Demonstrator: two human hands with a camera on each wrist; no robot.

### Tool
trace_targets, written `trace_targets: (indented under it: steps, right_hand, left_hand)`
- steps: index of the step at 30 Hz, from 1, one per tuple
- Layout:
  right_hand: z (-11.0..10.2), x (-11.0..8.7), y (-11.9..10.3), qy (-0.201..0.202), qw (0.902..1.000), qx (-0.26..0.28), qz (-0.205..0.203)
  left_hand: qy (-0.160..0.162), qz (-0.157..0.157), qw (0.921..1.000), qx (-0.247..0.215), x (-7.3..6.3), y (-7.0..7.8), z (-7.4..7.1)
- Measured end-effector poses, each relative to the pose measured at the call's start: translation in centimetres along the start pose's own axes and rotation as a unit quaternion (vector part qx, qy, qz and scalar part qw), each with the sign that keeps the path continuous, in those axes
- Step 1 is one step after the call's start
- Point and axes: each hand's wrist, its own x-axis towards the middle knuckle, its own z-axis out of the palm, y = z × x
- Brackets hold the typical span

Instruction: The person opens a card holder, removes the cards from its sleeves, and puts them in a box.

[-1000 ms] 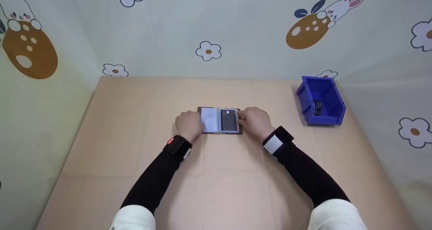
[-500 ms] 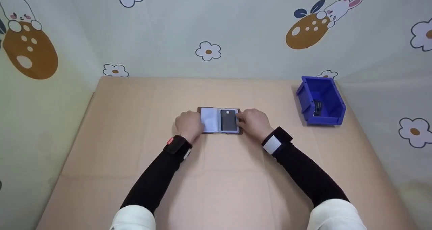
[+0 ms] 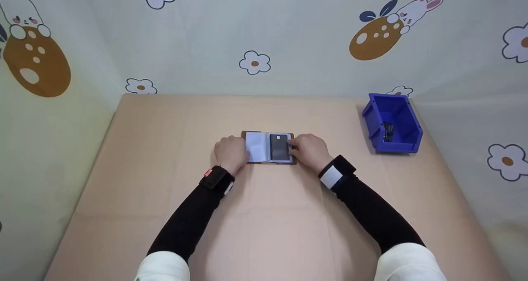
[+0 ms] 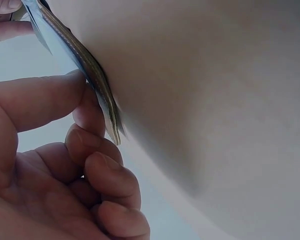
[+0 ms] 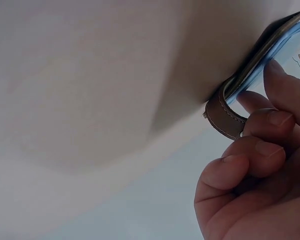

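Observation:
A brown card holder (image 3: 256, 147) lies spread flat on the table, clear plastic sleeves facing up. Its right-hand sleeve carries a black card (image 3: 279, 148) with a small light chip mark near the top. My left hand (image 3: 232, 153) pinches the left edge between thumb and index finger; in the left wrist view the edge (image 4: 92, 67) runs past the fingertips. On the opposite side my right hand (image 3: 311, 152) pinches the right edge, fingertips right beside the card. A stitched brown strap (image 5: 221, 118) curls out from that edge, next to the curled fingers.
Toward the back right of the table (image 3: 264, 231) stands a blue plastic bin (image 3: 394, 147). Small black items (image 3: 388, 131) lie inside it. Patterned cloth walls (image 3: 206, 46) rise behind the table and along both sides.
My right hand has shifted slightly left along the right edge, its fingertips now closer to the card. The left hand and the card holder stay in place.

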Motion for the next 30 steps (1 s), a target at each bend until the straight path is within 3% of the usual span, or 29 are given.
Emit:
trace_targets:
  steps: [10,18,30]
  right_hand:
    - [0.2,0.0,0.1,0.000,1.0000,0.008,0.006]
    - [0.4,-0.1,0.0,0.003,1.0000,0.005,0.004]
    - [0.3,-0.1,0.1,0.011,0.9999,0.006,-0.002]
  left_hand:
    - [0.007,0.004,1.0000,-0.002,-0.1,0.1,0.1]
    - [-0.006,0.006,0.9999,0.009,0.1,0.4,-0.2]
    - [0.021,0.034,0.9982,-0.046,0.2,3.2,-0.7]
